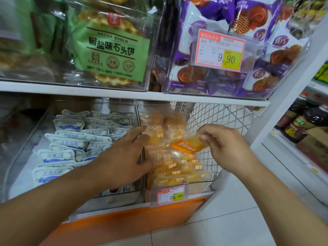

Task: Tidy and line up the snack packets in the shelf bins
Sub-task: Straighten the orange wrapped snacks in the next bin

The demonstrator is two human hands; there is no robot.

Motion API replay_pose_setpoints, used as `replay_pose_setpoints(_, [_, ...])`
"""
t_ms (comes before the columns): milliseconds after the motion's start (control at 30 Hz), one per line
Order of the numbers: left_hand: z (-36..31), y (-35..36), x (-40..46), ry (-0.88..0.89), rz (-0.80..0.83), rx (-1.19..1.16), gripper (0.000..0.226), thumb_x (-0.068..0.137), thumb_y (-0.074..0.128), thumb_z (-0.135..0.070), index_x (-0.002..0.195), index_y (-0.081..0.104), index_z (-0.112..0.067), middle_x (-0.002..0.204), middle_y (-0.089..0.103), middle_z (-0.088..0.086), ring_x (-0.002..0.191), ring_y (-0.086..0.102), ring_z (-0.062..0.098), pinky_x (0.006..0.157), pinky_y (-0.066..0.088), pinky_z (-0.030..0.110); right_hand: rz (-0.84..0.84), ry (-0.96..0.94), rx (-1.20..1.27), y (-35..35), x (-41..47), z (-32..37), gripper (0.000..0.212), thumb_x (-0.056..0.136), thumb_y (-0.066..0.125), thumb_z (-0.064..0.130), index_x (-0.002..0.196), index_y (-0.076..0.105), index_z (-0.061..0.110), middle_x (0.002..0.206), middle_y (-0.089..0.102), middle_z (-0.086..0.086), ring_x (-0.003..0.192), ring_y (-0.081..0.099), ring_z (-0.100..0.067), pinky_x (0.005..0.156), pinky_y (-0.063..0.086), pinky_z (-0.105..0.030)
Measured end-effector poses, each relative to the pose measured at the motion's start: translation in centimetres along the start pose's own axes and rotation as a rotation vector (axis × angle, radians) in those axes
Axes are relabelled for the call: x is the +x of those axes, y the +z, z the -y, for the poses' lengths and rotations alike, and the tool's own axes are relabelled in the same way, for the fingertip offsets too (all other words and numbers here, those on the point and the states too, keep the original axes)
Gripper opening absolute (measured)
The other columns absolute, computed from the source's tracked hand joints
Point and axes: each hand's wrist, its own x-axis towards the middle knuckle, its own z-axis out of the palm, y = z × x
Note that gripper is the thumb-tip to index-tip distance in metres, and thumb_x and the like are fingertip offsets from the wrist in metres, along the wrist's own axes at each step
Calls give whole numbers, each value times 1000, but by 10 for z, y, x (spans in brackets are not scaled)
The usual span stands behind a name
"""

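A clear bin (204, 181) on the lower shelf holds several orange snack packets (174, 172). My right hand (225, 144) pinches one orange packet (188, 145) by its right end, held just above the pile. My left hand (124, 153) rests with fingers spread on the divider between this bin and the bin to its left, its fingertips touching the orange packets. The left bin (23, 144) is filled with several white-and-blue packets (71, 139) lying in rough rows.
The upper shelf carries a bin with green waffle-biscuit bags (111, 50) and a bin of purple biscuit packets (230, 23) with a 9.90 price tag (220, 49). A 29.90 tag (170, 195) hangs on the orange bin. Wire mesh (221, 118) stands behind it; bottles (301, 121) stand far right.
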Motion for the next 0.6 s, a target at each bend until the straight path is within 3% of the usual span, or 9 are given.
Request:
replay_pose_setpoints(100, [2, 0, 0, 6, 2, 7, 75, 85, 40, -71, 150, 24, -37, 165, -8, -24, 152, 24, 20, 114, 41, 44, 107, -58, -83, 8, 3, 2, 27, 98, 62, 9, 98, 65, 35, 84, 61, 19, 80, 56, -10, 72, 52, -34])
replay_pose_setpoints(200, [2, 0, 0, 8, -8, 17, 87, 74, 25, -78, 151, 23, -37, 164, -8, -24, 151, 25, 19, 112, 42, 44, 123, -42, -168, 9, 8, 4, 28, 93, 64, 4, 93, 69, 31, 83, 62, 17, 79, 57, -12, 68, 45, -29])
replay_pose_setpoints(300, [2, 1, 2, 10, -11, 18, 85, 77, 29, -76, 151, 22, -36, 164, -8, -24, 153, 23, 20, 114, 41, 45, 163, -18, -196, 12, 16, 6, 34, 86, 65, -1, 93, 68, 32, 82, 62, 17, 80, 58, -11, 70, 49, -30])
replay_pose_setpoints(367, [1, 1, 2, 6, 2, 13, 78, 86, 40, -69, 154, 22, -35, 164, -9, -23, 154, 18, 19, 117, 37, 43, 282, 1, -210, 18, 20, 10, 27, 90, 61, 6, 96, 69, 31, 89, 68, 12, 87, 63, -17, 76, 54, -34])
replay_pose_setpoints(467, [1, 2, 2, -1, 10, 11, 73, 92, 44, -63, 155, 21, -34, 164, -10, -24, 155, 13, 18, 119, 34, 44, 521, 122, -183, 27, 21, 17, 24, 105, 46, 32, 115, 67, 41, 104, 72, 7, 98, 65, -21, 86, 56, -38])
replay_pose_setpoints(533, [0, 0, 2, -3, 16, 14, 73, 92, 44, -63, 154, 21, -34, 164, -10, -25, 156, 12, 17, 119, 34, 44, 590, 157, -168, 26, 16, 19, 25, 109, 39, 41, 119, 63, 41, 93, 69, 6, 93, 64, -20, 83, 53, -36])
replay_pose_setpoints(600, [0, 0, 1, 3, 20, 21, 72, 94, 44, -62, 155, 20, -33, 164, -11, -24, 156, 9, 16, 120, 32, 43, 617, 201, -118, 19, 11, 21, 21, 109, 41, 43, 102, 60, 45, 80, 62, 8, 81, 60, -13, 71, 48, -34])
